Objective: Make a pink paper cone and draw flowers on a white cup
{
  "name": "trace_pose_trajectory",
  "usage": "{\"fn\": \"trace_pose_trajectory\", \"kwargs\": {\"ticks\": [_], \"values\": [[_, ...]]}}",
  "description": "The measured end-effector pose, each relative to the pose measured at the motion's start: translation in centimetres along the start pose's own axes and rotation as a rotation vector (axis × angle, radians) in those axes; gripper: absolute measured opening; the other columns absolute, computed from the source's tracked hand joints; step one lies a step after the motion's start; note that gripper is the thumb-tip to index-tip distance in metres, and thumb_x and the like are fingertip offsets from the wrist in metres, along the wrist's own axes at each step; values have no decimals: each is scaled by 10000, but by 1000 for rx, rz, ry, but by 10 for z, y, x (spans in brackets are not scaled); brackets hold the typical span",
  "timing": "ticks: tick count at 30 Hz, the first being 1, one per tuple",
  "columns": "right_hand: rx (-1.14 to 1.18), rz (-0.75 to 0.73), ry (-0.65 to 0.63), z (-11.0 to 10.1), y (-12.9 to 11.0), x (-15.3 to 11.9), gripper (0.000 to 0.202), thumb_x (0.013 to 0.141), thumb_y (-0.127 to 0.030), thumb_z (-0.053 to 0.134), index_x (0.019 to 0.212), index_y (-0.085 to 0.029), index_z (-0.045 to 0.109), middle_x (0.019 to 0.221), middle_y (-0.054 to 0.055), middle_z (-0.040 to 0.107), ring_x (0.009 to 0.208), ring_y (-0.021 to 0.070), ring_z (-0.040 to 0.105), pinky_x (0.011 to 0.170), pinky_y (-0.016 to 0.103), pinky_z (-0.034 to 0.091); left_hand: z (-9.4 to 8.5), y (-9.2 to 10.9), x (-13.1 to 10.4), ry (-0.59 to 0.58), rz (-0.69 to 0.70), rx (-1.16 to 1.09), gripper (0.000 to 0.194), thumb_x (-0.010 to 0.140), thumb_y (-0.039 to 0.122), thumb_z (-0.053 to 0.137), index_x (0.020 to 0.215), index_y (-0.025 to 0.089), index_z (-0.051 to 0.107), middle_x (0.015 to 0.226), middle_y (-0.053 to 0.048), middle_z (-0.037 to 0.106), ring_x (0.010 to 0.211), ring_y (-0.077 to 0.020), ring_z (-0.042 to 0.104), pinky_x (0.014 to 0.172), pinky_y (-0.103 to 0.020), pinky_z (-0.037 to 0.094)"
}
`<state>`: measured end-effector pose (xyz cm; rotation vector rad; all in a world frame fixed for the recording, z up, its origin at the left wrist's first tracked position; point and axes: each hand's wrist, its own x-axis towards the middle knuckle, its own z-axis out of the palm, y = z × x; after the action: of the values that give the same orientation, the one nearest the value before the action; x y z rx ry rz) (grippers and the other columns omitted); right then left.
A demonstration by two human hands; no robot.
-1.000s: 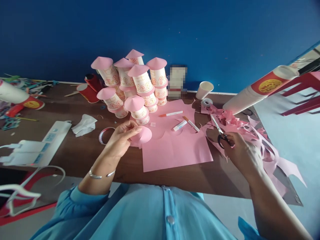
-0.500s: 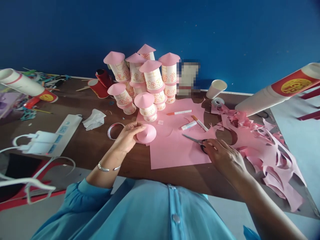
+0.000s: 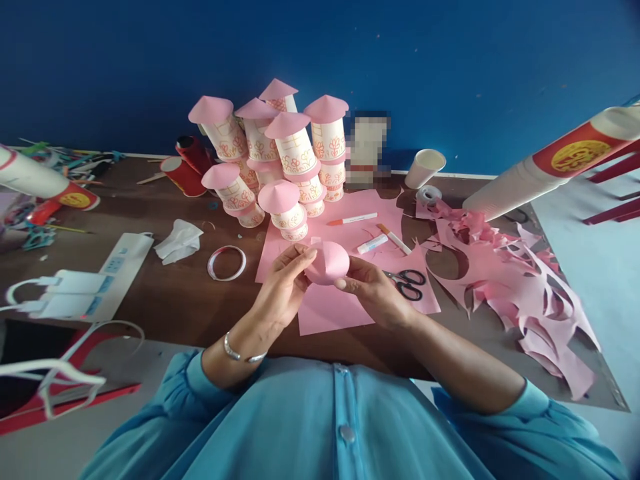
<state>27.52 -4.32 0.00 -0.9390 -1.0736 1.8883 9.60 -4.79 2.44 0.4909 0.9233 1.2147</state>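
A small round pink paper piece [image 3: 330,263] is held between both hands above the pink sheet [image 3: 330,312]. My left hand [image 3: 289,283] pinches its left edge with thumb and fingers. On its right edge, my right hand [image 3: 376,291] has its fingers and thumb closed on it. Black-handled scissors [image 3: 411,285] lie on the sheet just right of my right hand, their blades partly hidden by it. Behind the hands stand several paper-cup towers [image 3: 296,152] with pink cone tops and red-orange drawings.
A glue stick [image 3: 373,244] and markers [image 3: 356,219] lie on the pink sheet. Left are a tape roll [image 3: 227,263], crumpled tissue [image 3: 179,241] and a power strip [image 3: 123,270]. Pink scraps [image 3: 530,293], a white cup [image 3: 425,168] and a long tube [image 3: 550,163] are right.
My right hand has let go of the scissors, which now lie on the sheet, and has come left to the pink piece. My left hand has moved right, and the piece is turned.
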Motion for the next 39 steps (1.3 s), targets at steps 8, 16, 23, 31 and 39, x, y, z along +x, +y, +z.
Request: {"fn": "trace_pose_trajectory", "kwargs": {"ticks": [8, 16, 23, 31, 39], "values": [[27, 62, -14, -8, 4, 1, 370, 747, -469, 943, 949, -174, 845, 809, 15, 744, 812, 175, 620, 837, 322, 485, -13, 2, 9, -169, -80, 276, 411, 705, 473, 945, 782, 174, 674, 728, 19, 616, 672, -115, 531, 643, -256, 418], [-13, 60, -6, -9, -1, 1, 431, 746, -517, 929, 1005, -183, 849, 875, 35, 773, 896, 213, 661, 920, 355, 498, -17, 1, 19, -162, -80, 423, 378, 667, 454, 934, 735, 169, 694, 721, -5, 669, 695, -142, 558, 665, -277, 410], [-12, 114, 10, -10, 3, 6, 431, 690, -522, 948, 917, -169, 849, 826, 36, 768, 847, 205, 645, 886, 352, 483, -16, 2, 15, -230, -94, 477, 374, 692, 466, 923, 755, 164, 712, 740, -24, 694, 725, -158, 590, 688, -279, 425], [-141, 115, -10, -11, 6, 5, 429, 703, -519, 943, 904, -155, 838, 781, 8, 747, 806, 203, 675, 837, 350, 514, -15, 7, 16, -262, -66, 623, 396, 728, 499, 900, 737, 156, 702, 698, -5, 626, 682, -132, 521, 650, -266, 390], [-205, 125, -30, -7, 0, 3, 464, 714, -591, 915, 803, -156, 784, 717, 0, 703, 750, 189, 643, 747, 331, 507, -22, 8, 14, -244, 16, 637, 341, 815, 479, 801, 713, 171, 695, 709, -4, 603, 694, -137, 492, 656, -273, 385]]}}
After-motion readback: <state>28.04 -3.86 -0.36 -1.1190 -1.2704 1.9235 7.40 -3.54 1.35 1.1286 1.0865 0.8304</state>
